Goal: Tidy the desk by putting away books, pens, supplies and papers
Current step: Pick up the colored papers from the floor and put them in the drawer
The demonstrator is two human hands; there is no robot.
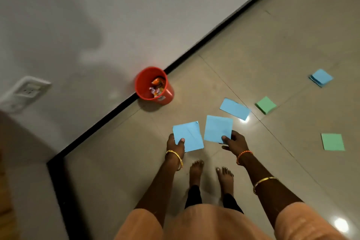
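A person stands barefoot on a glossy beige tiled floor (253, 45), looking down at both outstretched hands. The left hand (175, 145) pinches a pale blue square sheet of paper (190, 134) by its lower left edge, thumb on top and fingers tucked underneath, and the sheet has a small fold at its upper right corner. The right hand (234, 142) pinches a second pale blue square sheet of paper (218, 128) at its lower right corner, thumb laid on the top face and the other fingers curled beneath. The two held sheets sit side by side, close but not touching, above the person's bare feet (211, 173). A gold bangle rings the left wrist, a red-orange thread band circles the right wrist, and another gold bangle sits farther up the right forearm. More paper lies scattered on the tiles to the right: a pale blue rectangular sheet (234, 108) just beyond the right hand's sheet, a small green folded square (266, 105) beside it, a small stack of pale blue squares (321, 77) farther off, and a flat green square sheet (332, 141) well apart near the right edge. A round red plastic bin (145, 85) stands upright against the black skirting strip at the foot of the white wall (136, 15), holding crumpled colourful wrappers. A white wall socket (29, 89) is mounted at the left.
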